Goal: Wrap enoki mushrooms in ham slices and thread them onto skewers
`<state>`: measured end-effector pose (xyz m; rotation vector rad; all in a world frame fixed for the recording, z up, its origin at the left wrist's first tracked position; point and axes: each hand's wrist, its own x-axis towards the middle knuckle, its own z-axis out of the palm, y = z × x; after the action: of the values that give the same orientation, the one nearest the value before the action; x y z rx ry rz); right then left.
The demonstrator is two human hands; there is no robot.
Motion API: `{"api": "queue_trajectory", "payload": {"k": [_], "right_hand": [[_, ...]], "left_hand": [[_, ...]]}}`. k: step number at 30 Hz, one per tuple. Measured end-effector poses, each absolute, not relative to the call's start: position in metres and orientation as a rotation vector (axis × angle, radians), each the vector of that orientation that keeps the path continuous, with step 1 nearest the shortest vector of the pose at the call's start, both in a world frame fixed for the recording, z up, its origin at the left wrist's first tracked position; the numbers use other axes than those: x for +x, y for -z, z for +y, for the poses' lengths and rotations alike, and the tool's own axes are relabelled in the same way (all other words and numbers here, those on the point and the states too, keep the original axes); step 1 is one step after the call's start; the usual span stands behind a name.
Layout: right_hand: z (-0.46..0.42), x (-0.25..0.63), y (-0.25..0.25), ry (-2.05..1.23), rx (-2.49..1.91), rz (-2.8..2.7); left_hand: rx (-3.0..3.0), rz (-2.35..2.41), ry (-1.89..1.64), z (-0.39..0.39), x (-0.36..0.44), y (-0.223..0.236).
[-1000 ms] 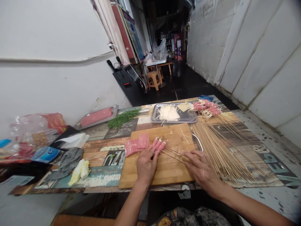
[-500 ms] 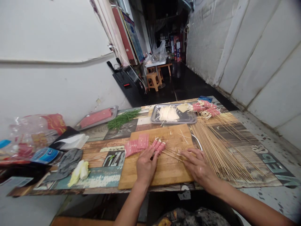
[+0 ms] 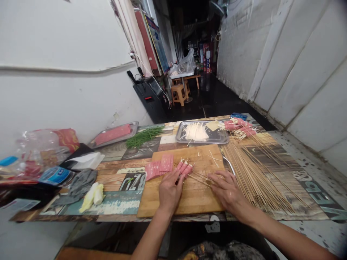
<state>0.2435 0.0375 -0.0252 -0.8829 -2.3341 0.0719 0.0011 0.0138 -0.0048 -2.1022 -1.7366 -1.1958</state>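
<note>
On the wooden cutting board (image 3: 179, 206), several pink meat rolls (image 3: 186, 167) with white enoki ends lie side by side. My left hand (image 3: 170, 191) is closed on them, thumb and fingers pressing from the near side. Thin bamboo skewers (image 3: 200, 179) run from the rolls towards my right hand (image 3: 227, 189), whose fingertips pinch their other ends. How far the points go into the rolls is hidden. Left of the rolls sit sliced pink meat sheets (image 3: 155, 169), partly overlapping, near my left fingers.
Loose bamboo skewers (image 3: 252, 177) spread right of the board. Behind it stands a metal tray (image 3: 218, 137) with enoki mushrooms (image 3: 195, 131); finished skewers (image 3: 238, 127) lie beside it. Green chives (image 3: 145, 137), a meat tray (image 3: 134, 127), a grey cloth (image 3: 81, 186) and cabbage pieces (image 3: 93, 196) are at left.
The whole view has shifted slightly right and down. Both hands keep their hold on the rolls and skewers, with hardly any visible movement against the board.
</note>
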Motion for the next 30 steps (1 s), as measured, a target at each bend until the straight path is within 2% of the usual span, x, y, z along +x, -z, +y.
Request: {"api": "queue_trajectory", "payload": {"k": [9,16,30], "right_hand": [[0.040,0.234,0.018,-0.062,-0.900,-2.303],[0.028,0.232,0.010,0.195,-0.915,-2.373],[0.044,0.227,0.010,0.185,-0.865,-2.341]], "left_hand": [[-2.083,-1.747,1.215,0.014,0.001,0.005],[-2.091,-1.760,1.221,0.014,0.002,0.006],[-2.081,-1.755,1.229,0.014,0.002,0.006]]}}
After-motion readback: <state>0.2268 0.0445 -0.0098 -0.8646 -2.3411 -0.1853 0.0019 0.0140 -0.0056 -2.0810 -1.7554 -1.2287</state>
